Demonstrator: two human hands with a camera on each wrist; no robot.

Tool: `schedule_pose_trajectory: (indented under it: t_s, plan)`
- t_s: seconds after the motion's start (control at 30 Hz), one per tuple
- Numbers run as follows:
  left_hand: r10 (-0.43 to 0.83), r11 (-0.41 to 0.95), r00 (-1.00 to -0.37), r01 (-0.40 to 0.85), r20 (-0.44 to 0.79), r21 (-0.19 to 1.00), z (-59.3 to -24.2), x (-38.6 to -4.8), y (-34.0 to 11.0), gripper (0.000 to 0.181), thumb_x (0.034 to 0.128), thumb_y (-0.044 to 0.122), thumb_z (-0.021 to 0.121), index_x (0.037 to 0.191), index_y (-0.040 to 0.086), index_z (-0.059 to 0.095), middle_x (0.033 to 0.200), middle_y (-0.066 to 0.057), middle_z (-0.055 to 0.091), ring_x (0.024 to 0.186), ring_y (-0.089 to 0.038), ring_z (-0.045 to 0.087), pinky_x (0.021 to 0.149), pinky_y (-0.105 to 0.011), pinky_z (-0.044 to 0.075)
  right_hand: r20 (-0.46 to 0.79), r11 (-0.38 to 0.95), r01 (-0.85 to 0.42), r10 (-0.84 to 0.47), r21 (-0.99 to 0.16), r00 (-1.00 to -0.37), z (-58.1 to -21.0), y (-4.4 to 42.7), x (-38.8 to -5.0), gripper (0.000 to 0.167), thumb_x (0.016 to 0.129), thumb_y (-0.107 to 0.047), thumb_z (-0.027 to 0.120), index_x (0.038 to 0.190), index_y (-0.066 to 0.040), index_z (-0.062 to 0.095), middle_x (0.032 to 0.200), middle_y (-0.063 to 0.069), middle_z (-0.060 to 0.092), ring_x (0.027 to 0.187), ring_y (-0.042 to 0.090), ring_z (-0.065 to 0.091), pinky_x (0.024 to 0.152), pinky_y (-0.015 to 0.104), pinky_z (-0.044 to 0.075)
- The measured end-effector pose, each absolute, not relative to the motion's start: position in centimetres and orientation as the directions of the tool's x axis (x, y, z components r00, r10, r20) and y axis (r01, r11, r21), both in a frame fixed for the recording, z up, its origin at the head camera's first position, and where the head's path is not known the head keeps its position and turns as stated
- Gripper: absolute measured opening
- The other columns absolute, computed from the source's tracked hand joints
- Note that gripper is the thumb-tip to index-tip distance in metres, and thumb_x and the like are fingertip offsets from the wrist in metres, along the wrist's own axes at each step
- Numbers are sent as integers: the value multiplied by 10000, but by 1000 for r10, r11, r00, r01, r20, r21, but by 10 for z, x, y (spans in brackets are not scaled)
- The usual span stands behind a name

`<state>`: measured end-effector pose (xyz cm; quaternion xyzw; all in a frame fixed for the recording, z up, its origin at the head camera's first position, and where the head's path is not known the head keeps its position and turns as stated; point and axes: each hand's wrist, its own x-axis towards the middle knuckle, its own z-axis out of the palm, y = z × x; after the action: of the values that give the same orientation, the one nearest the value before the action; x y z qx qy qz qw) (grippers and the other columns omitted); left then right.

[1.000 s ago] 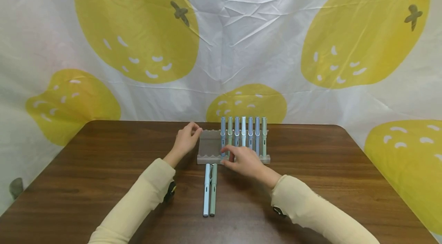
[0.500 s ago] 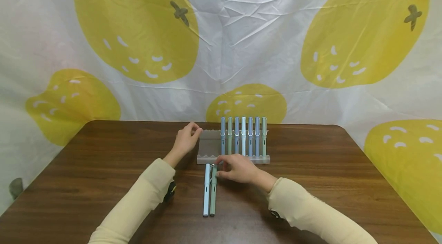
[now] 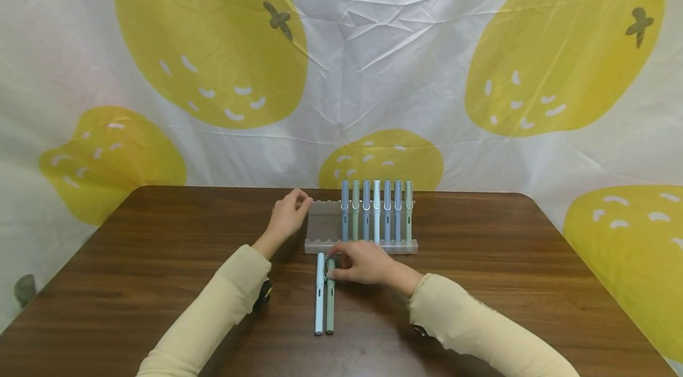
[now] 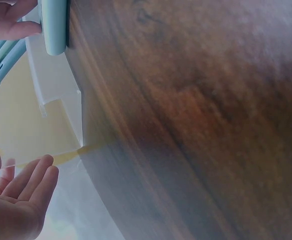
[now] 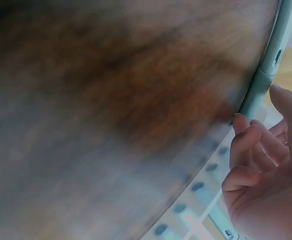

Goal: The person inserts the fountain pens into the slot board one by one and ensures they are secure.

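Note:
In the head view, a clear pen rack (image 3: 323,224) stands at the back of the table, with several capped pens (image 3: 366,223) in blue, pale blue and green upright in its right part. My left hand (image 3: 288,216) holds the rack's upper left edge between thumb and fingers. In front of the rack, a pale blue pen (image 3: 319,300) and a green pen (image 3: 330,303) lie side by side, caps toward the rack. My right hand (image 3: 365,261) pinches the green pen's cap end. From the right wrist view, thumb and fingertip sit on either side of that pen (image 5: 266,75).
The wooden table (image 3: 480,246) reaches back to a white cloth (image 3: 373,69) printed with yellow fruit. The slots in the rack's left part hold no pens.
My right hand has come down from the front of the rack to the green pen and taken its cap end. That pen has shifted slightly to the right. My left hand has stayed put.

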<state>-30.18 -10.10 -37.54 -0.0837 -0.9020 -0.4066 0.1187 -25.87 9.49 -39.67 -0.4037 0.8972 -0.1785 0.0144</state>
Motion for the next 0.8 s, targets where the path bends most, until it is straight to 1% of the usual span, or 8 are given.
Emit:
schedule_pose_trajectory:
  t_s: [0.17, 0.4, 0.57, 0.7, 0.8]
  plan:
    - [54, 655, -956, 253, 289, 713, -375, -302, -101, 204, 918, 228, 481, 965, 43, 552, 958, -113, 610, 929, -272, 570, 749, -420, 432, 89, 615, -708, -730, -347, -678, -395, 96, -259, 399, 789, -388, 630, 1076, -121, 559, 674, -82, 532, 565, 42, 473, 507, 219, 389]
    - [48, 653, -957, 247, 286, 716, -375, -302, -101, 196, 916, 220, 486, 965, 43, 554, 957, -115, 608, 925, -275, 567, 744, -422, 432, 59, 618, -691, -728, -374, -683, -392, 97, -258, 420, 789, -355, 640, 1105, -100, 530, 677, -94, 523, 582, 40, 481, 526, 219, 397]
    - [46, 653, -959, 241, 280, 718, -376, -302, -101, 202, 916, 231, 484, 966, 48, 553, 960, -112, 608, 927, -275, 567, 740, -421, 434, 41, 608, -692, -739, -390, -672, -391, 96, -259, 445, 782, -328, 650, 1122, -69, 531, 670, -95, 516, 577, 42, 481, 522, 219, 398]
    - [47, 659, -956, 249, 291, 709, -376, -303, -101, 203, 916, 234, 484, 963, 49, 552, 961, -113, 613, 929, -276, 570, 746, -423, 431, 16, 608, -685, -743, -403, -669, -390, 95, -260, 439, 777, -288, 650, 1131, -58, 532, 674, -86, 515, 571, 47, 476, 515, 221, 396]
    - [45, 657, -955, 250, 294, 711, -376, -303, -101, 191, 913, 222, 490, 959, 48, 554, 961, -116, 615, 928, -276, 572, 749, -424, 430, 2, 615, -677, -740, -404, -673, -390, 94, -259, 407, 780, -264, 634, 1124, -72, 535, 673, -89, 507, 562, 47, 469, 508, 219, 391]
